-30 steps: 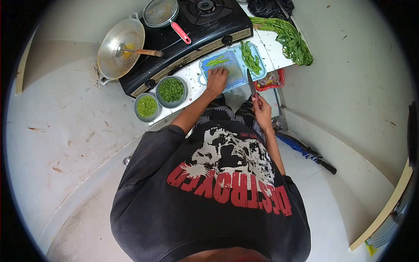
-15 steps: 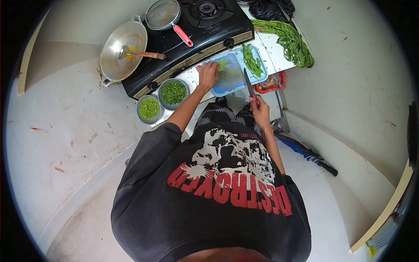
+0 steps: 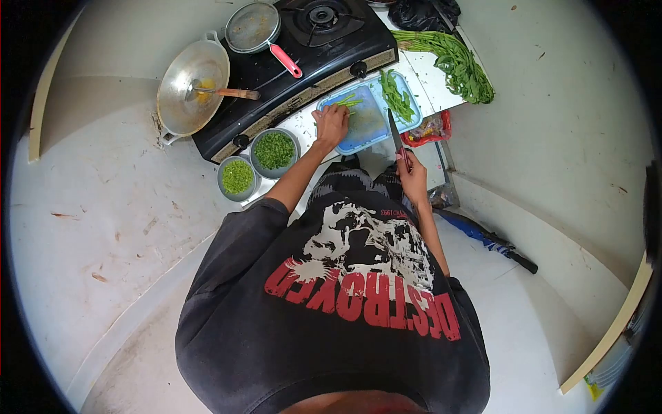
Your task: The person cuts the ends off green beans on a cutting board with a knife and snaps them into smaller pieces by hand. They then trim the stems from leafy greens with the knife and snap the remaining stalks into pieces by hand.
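Observation:
My left hand [image 3: 332, 125] is at the left part of the blue tray [image 3: 358, 145], its fingers bent down at a few green stems [image 3: 349, 101]. The fingertips are partly hidden, and the grip on the stems is too small to make out. In my right hand [image 3: 412, 172] is the red handle of a knife [image 3: 394, 132], with the blade pointing up along the tray's right side. A small pile of leafy greens [image 3: 396, 96] lies in the right part of the tray.
Bowls of chopped greens [image 3: 274, 150] [image 3: 237, 176] stand at the left. Behind are a black stove [image 3: 317, 58], a strainer [image 3: 253, 27] with a pink handle and a wok [image 3: 193, 86]. A leafy bunch [image 3: 458, 65] and a red basket [image 3: 436, 130] are at the right.
My left hand has moved slightly down on the tray, and more of the stems shows above its fingers. My right hand holds the knife in nearly the same place.

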Demonstrator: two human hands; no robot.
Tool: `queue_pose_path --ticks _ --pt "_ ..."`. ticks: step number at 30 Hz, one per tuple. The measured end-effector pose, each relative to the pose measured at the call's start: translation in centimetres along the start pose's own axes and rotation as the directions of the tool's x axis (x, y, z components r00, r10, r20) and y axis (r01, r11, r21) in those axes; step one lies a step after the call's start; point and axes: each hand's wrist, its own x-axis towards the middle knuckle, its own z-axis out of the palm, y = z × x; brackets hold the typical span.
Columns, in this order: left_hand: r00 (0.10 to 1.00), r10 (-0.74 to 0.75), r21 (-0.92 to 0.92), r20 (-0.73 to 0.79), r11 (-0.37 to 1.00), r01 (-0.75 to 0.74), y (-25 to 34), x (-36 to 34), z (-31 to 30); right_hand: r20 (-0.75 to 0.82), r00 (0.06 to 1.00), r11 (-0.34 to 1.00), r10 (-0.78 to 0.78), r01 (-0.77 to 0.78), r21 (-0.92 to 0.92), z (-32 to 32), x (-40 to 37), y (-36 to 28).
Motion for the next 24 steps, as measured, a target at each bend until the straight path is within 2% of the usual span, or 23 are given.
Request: queue_pose_path --ticks 2,8,11,14,20,24 --pt "0.998 -0.04 -0.075 -0.051 0.997 0.036 0.3 0.4 -0.8 -0.012 1.0 1.0 -0.011 0.011 -0.015 0.1 0.2 0.1" --pt "0.987 0.024 -0.179 -0.158 0.983 -0.052 -1.5 4.2 -1.1 0.005 1.0 1.0 0.007 -0.007 0.008 0.4 0.3 -0.4" --pt "0.989 0.027 -0.148 -0.148 0.988 -0.049 -1.9 5.2 -0.7 0.023 1.0 1.0 0.012 -0.012 0.003 0.3 0.2 -0.7" --pt "0.998 0.004 -0.098 -0.058 0.995 -0.01 -2.3 5.6 0.0 -0.013 1.0 1.0 0.002 -0.002 0.012 0.4 0.0 -0.9" --pt "1.0 -0.016 -0.173 0.027 0.985 0.02 -2.2 4.9 -0.1 0.001 1.0 1.0 0.0 0.0 0.013 0.2 0.0 -0.3" --pt "0.992 -0.019 -0.232 -0.125 0.973 -0.011 -2.0 3.5 -0.6 0.017 1.0 1.0 -0.011 0.012 -0.019 0.4 0.1 -0.6"
